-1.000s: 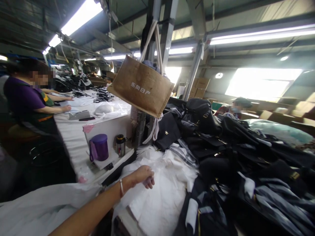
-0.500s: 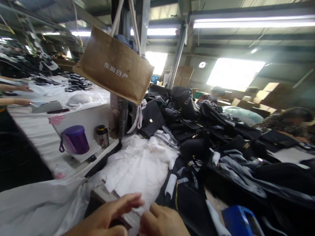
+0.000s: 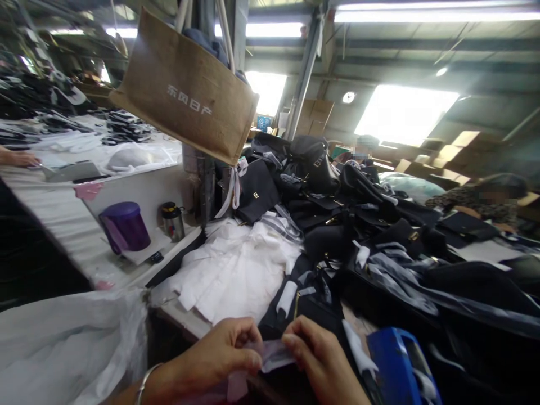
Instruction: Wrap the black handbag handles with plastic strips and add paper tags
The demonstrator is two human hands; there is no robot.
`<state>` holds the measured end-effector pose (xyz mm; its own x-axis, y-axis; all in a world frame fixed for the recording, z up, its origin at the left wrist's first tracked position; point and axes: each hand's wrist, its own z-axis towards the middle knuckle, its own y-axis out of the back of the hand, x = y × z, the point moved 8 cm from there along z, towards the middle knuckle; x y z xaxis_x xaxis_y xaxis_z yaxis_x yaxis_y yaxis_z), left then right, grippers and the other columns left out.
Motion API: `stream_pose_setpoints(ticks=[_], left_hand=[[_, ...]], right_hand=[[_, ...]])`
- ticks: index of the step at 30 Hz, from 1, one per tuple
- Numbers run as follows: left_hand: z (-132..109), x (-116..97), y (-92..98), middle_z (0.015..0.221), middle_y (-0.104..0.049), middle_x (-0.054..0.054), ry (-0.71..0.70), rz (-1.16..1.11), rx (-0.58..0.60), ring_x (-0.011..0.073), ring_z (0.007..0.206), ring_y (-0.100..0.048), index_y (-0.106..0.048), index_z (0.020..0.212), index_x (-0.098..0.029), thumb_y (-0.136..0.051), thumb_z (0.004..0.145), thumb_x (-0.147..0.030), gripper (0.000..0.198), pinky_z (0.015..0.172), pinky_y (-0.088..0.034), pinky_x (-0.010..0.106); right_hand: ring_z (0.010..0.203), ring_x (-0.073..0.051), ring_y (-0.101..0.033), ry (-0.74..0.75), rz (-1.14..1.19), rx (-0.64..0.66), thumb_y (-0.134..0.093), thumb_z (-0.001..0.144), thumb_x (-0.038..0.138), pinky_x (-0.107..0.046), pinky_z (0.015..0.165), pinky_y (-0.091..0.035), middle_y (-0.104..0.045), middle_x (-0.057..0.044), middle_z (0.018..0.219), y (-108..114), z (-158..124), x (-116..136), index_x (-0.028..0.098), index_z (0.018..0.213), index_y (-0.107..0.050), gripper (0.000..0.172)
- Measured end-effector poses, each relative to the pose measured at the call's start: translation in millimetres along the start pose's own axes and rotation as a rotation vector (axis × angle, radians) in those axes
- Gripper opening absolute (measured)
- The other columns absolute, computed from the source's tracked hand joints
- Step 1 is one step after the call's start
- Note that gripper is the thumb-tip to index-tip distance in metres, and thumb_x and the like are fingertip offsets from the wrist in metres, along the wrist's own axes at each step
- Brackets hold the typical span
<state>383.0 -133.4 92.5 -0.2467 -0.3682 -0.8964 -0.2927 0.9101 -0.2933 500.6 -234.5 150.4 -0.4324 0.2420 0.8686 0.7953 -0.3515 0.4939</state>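
Note:
At the bottom of the view both my hands pinch a small pale piece of thin film or tape [image 3: 274, 355]. My left hand [image 3: 211, 360], with a bangle on the wrist, grips its left end. My right hand [image 3: 320, 363] grips its right end. Just beyond my hands lies a pile of white cloth pieces [image 3: 230, 270] and a black bag [image 3: 312, 304] with white wrapped fittings. A big heap of black handbags [image 3: 371, 225] fills the table to the right.
A brown jute bag [image 3: 185, 90] hangs from a post above the table. A purple tub [image 3: 125, 226] and a flask [image 3: 172, 221] stand on a low shelf at left. A blue tool [image 3: 400, 365] lies at bottom right. A white sack [image 3: 63, 343] sits at lower left. Other people work at the far tables.
My left hand drew back from the white cloth pile to the near edge, my right hand came into view, and both now pinch a pale strip. The camera turned right and down.

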Motion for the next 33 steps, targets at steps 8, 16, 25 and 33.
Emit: stream_pose_setpoints(ticks=[8,16,25,33], left_hand=[[20.0,4.6,-11.3,0.061,-0.064,-0.002,0.023,-0.008,0.040,0.0105,0.054,-0.051,-0.059,0.070,-0.015,-0.077,0.062,-0.024,0.021,0.052,-0.034,0.022],[14.1,17.1,2.1,0.062,-0.061,0.000,-0.037,0.005,0.029,0.0120,0.053,-0.053,-0.057,0.074,-0.015,-0.071,0.075,-0.054,0.041,0.049,-0.033,0.021],[6.0,26.3,35.8,0.064,-0.067,0.004,-0.088,0.088,-0.104,0.0136,0.057,-0.056,-0.065,0.083,-0.012,-0.059,0.083,-0.062,0.050,0.057,-0.037,0.023],[-22.0,17.4,83.4,0.064,-0.066,0.001,-0.039,0.215,-0.259,0.0184,0.066,-0.060,-0.060,0.065,-0.018,-0.069,0.061,-0.076,0.059,0.067,-0.045,0.028]], right_hand=[[0.061,-0.014,-0.046,0.042,-0.123,-0.048,-0.042,0.099,0.043,-0.025,0.056,-0.030,-0.051,0.003,0.066,-4.9,12.2,4.4,0.021,0.071,-0.046,0.035],[0.057,-0.014,-0.046,-0.004,-0.187,-0.179,-0.036,0.100,0.052,-0.025,0.053,-0.034,-0.046,0.004,0.063,15.3,8.8,-13.6,0.023,0.073,-0.045,0.041],[0.094,-0.025,-0.068,0.434,-0.735,-0.120,-0.063,0.090,0.026,-0.032,0.078,-0.056,-0.069,-0.006,0.108,-18.3,-20.3,-41.4,0.023,0.121,-0.053,0.033],[0.095,-0.025,-0.066,0.250,-0.650,-0.035,-0.078,0.077,0.020,-0.032,0.081,-0.054,-0.069,-0.004,0.106,-19.9,-35.6,-35.1,0.023,0.118,-0.058,0.046]])
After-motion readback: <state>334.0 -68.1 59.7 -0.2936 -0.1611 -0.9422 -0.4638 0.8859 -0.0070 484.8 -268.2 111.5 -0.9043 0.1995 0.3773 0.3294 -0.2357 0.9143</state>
